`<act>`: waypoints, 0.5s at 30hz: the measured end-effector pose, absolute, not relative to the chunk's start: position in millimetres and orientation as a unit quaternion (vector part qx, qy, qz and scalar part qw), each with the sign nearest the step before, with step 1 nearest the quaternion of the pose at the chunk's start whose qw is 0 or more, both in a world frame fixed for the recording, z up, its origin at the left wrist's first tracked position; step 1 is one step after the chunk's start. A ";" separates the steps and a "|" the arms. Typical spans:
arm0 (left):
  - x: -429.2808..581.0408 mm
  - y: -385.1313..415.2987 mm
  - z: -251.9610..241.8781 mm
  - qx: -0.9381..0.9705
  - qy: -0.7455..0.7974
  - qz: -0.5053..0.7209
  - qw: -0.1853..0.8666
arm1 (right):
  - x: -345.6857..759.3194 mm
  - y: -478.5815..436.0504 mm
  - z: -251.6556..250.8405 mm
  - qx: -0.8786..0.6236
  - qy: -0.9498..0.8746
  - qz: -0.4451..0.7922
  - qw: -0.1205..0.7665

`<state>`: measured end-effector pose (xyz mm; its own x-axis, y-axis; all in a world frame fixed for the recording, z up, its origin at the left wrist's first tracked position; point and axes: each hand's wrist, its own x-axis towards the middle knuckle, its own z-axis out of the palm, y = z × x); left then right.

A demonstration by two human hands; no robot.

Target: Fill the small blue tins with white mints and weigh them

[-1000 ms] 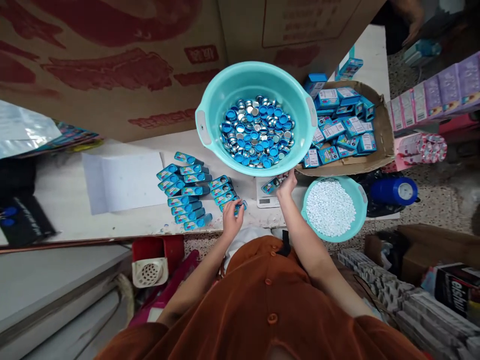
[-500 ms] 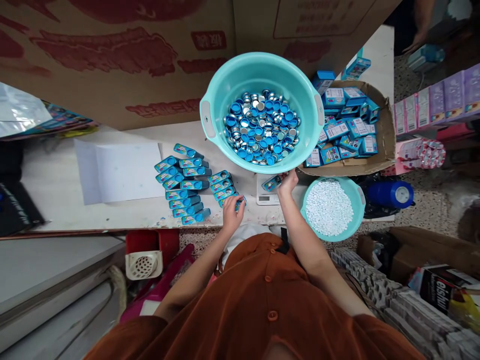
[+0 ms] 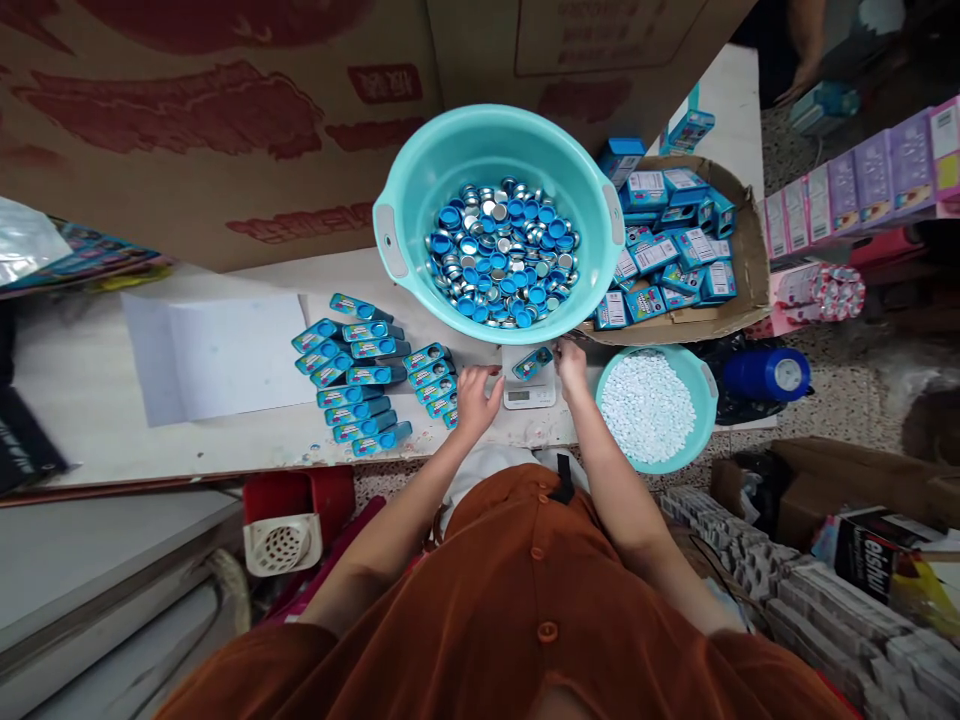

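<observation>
A small blue tin (image 3: 532,364) with a printed top and a dark round opening lies tilted on a white digital scale (image 3: 529,398). My left hand (image 3: 478,400) is at the scale's left edge, thumb and fingers apart, holding nothing. On the other side, my right hand (image 3: 572,372) is close by the tin, its fingers loosely bent with a small gap to it. Left of my left hand stands a short row of similar tins (image 3: 429,372) with round openings. Further left, more blue tins (image 3: 367,398) stand grouped on the white table (image 3: 247,440).
Behind the scale, a large turquoise basin (image 3: 405,170) holds many blue and silver caps. To the right are a cardboard tray (image 3: 754,290) of blue boxes and a smaller basin (image 3: 705,420) of white pellets. White paper (image 3: 240,350) lies left; a big carton (image 3: 225,120) stands behind.
My left hand has moved right from the row of tins to the scale. My right hand has come away from the tin, which now rests on the scale.
</observation>
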<state>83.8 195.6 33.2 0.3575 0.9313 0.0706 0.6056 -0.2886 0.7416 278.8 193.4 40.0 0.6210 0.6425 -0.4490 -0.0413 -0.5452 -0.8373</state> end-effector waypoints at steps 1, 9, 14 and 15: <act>81.8 195.1 33.3 0.760 0.506 0.255 0.318 | 280.3 190.4 40.3 -0.797 -0.220 0.388 0.408; 60.4 181.9 31.7 0.744 0.536 0.245 0.316 | 287.1 178.0 48.9 -0.800 -0.428 0.306 0.288; 47.8 176.2 30.5 0.729 0.560 0.244 0.308 | 290.5 179.3 50.4 -0.792 -0.458 0.311 0.256; 46.2 175.6 30.7 0.729 0.561 0.244 0.308 | 290.3 180.1 50.7 -0.791 -0.463 0.310 0.253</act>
